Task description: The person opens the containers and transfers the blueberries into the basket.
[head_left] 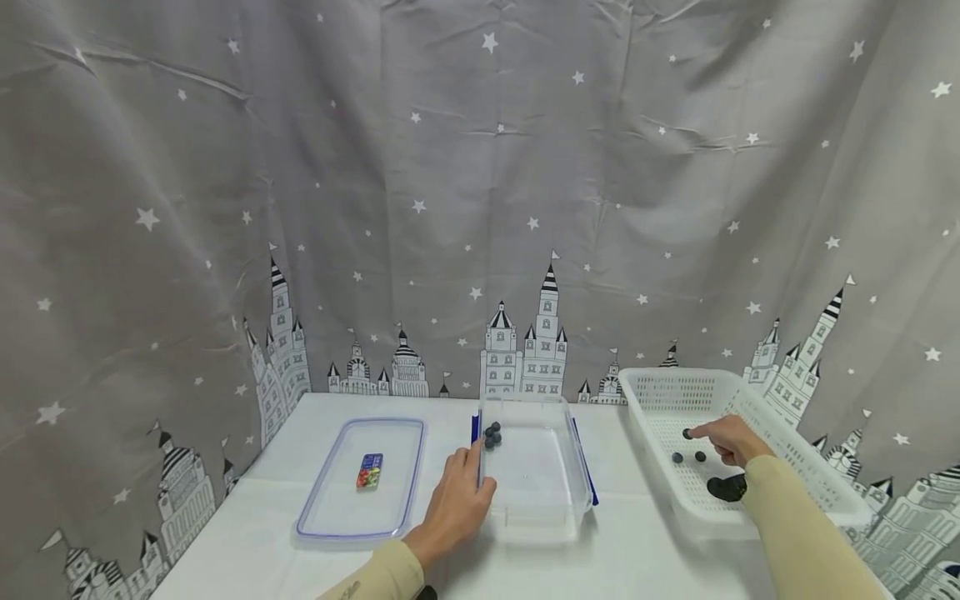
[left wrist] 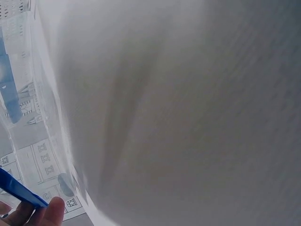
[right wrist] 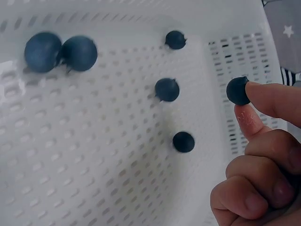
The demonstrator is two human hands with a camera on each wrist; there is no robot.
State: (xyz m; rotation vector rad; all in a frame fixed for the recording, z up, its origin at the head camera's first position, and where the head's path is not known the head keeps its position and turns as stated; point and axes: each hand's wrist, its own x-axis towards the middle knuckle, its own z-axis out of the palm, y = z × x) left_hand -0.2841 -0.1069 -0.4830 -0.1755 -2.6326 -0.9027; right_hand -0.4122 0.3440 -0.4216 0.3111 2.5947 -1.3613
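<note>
Pickup seems current step: right hand [head_left: 729,438] pinches dark berry [right wrist: 237,91] in right basket [head_left: 678,395]; left hand [head_left: 454,503] grips clear box [head_left: 534,475]; next likely needs gentle lift.

A white table [head_left: 247,533] bears a lid [head_left: 352,512], clear box [head_left: 532,467] and basket [head_left: 678,392].

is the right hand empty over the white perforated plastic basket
No, the right hand pinches a small round dark-blue berry between its fingertips.

Grey curtain [head_left: 450,83] — stars [head_left: 490,41], printed castles [head_left: 546,342] (flag-topped)
</note>
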